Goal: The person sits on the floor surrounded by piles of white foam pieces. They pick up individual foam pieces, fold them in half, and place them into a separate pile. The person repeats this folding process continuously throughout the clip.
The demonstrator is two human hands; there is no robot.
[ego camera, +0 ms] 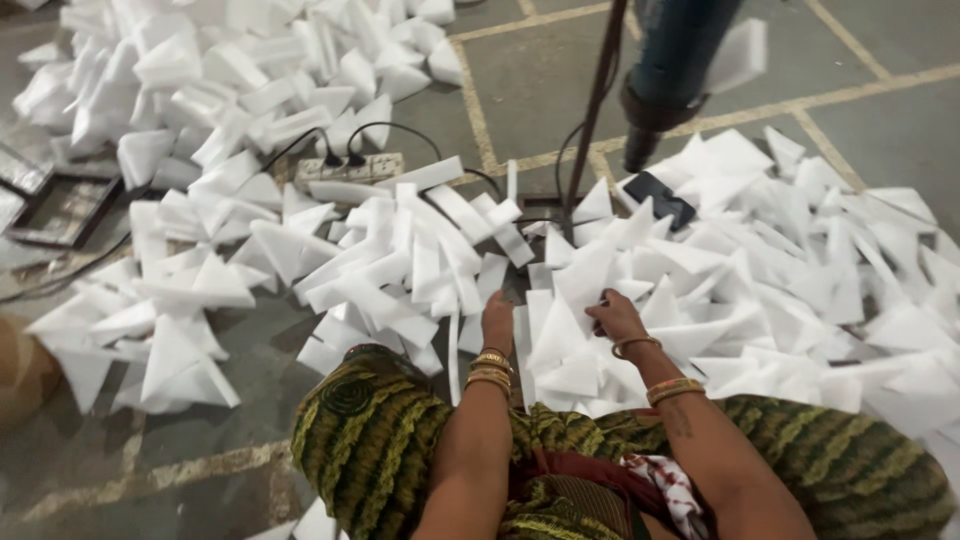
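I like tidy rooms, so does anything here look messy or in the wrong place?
Yes. White foam triangles lie scattered in loose heaps across the floor, not stacked. A power strip and a dark phone sit half buried among them, easy to miss. Both hands, the left hand and right hand, rest on the pieces.

White triangular foam pieces point(575, 300) lie heaped on the grey tiled floor point(540, 80). They overlap loosely, some flat, some tilted on edge.

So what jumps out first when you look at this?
White foam pieces, mostly triangles and strips, lie heaped all over the grey floor. The left hand and right hand reach into the pile at the bottom middle. A power strip with black plugs lies among the pieces further up.
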